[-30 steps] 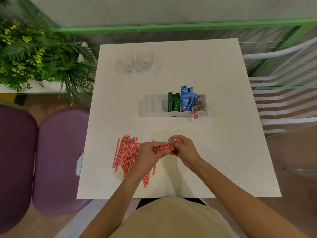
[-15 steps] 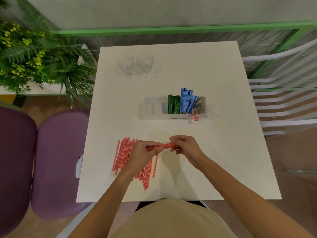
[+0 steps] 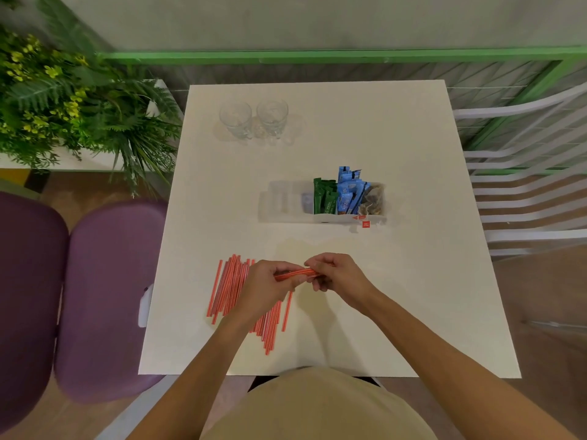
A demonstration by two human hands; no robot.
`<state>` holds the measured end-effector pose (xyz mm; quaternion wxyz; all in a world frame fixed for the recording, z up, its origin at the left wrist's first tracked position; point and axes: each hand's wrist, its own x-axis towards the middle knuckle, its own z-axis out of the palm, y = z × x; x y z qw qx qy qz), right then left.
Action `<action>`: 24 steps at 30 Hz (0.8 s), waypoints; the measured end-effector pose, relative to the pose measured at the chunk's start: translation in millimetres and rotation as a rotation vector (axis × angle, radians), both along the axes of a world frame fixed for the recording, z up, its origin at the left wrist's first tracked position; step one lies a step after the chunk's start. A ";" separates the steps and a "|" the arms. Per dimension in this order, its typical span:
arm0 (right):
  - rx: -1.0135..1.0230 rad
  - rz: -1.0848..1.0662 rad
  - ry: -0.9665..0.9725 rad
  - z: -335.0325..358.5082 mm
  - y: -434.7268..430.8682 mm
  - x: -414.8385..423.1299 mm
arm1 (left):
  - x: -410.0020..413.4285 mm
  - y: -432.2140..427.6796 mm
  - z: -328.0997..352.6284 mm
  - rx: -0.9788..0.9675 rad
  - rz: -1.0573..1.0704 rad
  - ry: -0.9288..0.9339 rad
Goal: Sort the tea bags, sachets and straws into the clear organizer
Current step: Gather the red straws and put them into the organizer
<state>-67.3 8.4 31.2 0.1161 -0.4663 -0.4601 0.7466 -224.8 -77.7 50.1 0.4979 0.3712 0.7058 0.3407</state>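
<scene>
Both hands hold a small bundle of red straws crosswise above the white table. My left hand grips its left end and my right hand pinches its right end. Under my left hand a loose pile of red straws lies on the table. Farther back stands the clear organizer. Its right compartments hold green sachets, blue sachets and tea bags; a red tea tag hangs over the front.
Two clear glasses stand at the table's far left. A leafy plant reaches toward the left edge. Purple chairs sit on the left and a white slatted chair on the right. A green rail runs behind.
The hands have kept hold of the straw bundle, which has levelled out slightly between them. The view has shifted a little; the pile and organizer have stayed put.
</scene>
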 end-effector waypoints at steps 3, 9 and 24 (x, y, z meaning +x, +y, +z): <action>0.016 0.021 0.004 0.3 10.4 0.0 | -0.3 1.9 -4.0 -0.043 -0.037 -0.068; 0.159 0.220 -0.047 10.4 31.1 -6.1 | -2.4 9.4 -17.1 -0.176 -0.191 0.056; 0.389 0.535 -0.167 46.2 132.4 -54.6 | -13.9 63.1 -16.5 0.031 0.324 -0.538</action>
